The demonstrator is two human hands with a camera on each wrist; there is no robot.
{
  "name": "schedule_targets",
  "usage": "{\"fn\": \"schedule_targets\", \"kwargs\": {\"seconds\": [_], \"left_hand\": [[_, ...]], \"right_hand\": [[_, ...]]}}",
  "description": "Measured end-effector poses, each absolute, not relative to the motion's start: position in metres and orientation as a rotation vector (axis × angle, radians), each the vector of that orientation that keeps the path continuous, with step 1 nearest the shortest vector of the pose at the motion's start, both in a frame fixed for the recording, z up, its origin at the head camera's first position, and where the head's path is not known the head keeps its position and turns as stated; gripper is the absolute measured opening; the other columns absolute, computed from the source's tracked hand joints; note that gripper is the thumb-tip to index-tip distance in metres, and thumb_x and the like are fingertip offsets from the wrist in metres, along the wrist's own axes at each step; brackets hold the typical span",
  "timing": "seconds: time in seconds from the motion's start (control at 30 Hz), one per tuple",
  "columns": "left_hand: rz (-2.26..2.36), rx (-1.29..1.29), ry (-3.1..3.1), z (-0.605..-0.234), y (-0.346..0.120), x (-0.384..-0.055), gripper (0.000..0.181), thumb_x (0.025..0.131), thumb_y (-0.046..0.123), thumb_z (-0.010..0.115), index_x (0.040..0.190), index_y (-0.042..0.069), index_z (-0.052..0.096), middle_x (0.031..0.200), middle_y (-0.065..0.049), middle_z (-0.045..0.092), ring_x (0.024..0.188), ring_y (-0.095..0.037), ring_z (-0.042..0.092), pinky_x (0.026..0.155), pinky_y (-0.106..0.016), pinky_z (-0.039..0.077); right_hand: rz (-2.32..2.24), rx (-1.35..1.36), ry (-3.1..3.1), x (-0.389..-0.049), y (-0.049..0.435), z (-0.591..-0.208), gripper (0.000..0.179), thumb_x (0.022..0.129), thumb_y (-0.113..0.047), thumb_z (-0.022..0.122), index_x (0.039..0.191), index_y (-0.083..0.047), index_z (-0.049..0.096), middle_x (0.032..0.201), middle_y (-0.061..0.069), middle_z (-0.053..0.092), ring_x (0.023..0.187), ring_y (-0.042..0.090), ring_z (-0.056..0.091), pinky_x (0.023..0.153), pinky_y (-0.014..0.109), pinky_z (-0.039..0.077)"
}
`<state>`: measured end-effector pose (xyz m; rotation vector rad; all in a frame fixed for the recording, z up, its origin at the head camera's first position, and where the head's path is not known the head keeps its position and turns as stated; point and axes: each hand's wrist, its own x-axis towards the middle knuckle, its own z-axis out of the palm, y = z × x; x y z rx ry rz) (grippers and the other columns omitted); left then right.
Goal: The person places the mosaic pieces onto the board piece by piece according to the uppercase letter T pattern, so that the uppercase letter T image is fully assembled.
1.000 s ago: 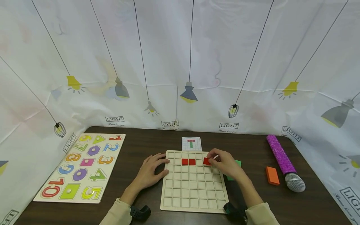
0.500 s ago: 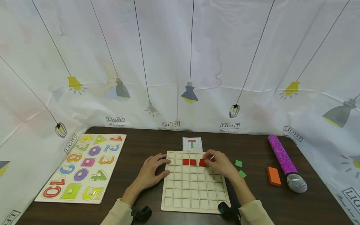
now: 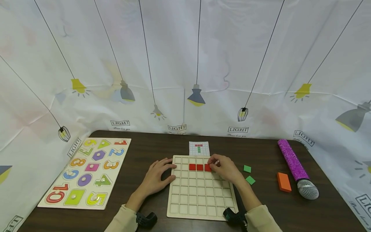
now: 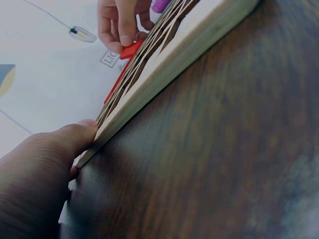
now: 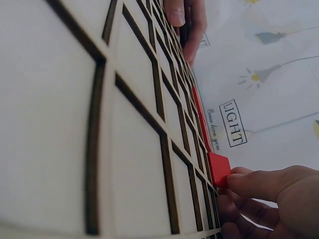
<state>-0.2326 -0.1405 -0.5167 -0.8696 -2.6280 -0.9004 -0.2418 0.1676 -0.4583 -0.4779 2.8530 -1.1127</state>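
Note:
My right hand (image 3: 225, 168) pinches a red square tile (image 5: 219, 169) between thumb and fingers at the upper part of a pale wooden grid board (image 3: 201, 200). The tile stands slightly tilted above the grid in the right wrist view, right beside two red tiles (image 3: 195, 167) lying in neighbouring cells of one row. On the board's left edge rests my left hand (image 3: 156, 176), fingers spread and touching the frame; its thumb (image 4: 79, 137) lies along the rim in the left wrist view. Behind the board lies a small card (image 3: 199, 148) printed with a red and green T.
Two green tiles (image 3: 248, 174) lie right of the board. Farther right are an orange block (image 3: 284, 182) and a purple glittery microphone (image 3: 295, 164). A number-and-shape puzzle board (image 3: 87, 174) lies at the left. A printed white curtain (image 3: 174, 64) hangs behind the dark table (image 3: 139, 145).
My right hand has moved left along the row with the red tile, up to the two laid red tiles. Both green tiles came into view. The left hand stays on the edge.

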Motion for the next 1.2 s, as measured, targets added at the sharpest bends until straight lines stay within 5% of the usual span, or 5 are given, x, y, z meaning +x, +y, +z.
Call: {"fn": "schedule_targets", "kwargs": {"seconds": [0.77, 1.2], "left_hand": [[-0.895, -0.873, -2.623, -0.519, -0.138, -0.234, 0.038, 0.091, 0.042, 0.06, 0.124, 0.024, 0.061, 0.141, -0.007, 0.05, 0.136, -0.031, 0.04, 0.11, -0.061, 0.024], [-0.887, -0.857, -2.613, -0.516, -0.139, -0.231, 0.039, 0.089, 0.039, 0.063, 0.124, 0.021, 0.062, 0.14, -0.009, 0.051, 0.135, -0.033, 0.041, 0.109, -0.062, 0.024]], "right_hand": [[-1.11, -0.576, 2.876, -0.232, 0.179, -0.457, 0.018, 0.093, -0.017, 0.061, 0.109, -0.01, 0.064, 0.097, 0.0, 0.064, 0.086, 0.013, 0.06, 0.068, 0.026, 0.049], [-0.891, -0.644, 3.021, -0.21, 0.223, -0.444, 0.014, 0.089, -0.014, 0.065, 0.102, -0.011, 0.066, 0.093, -0.005, 0.064, 0.082, 0.007, 0.057, 0.073, 0.029, 0.052]]}}
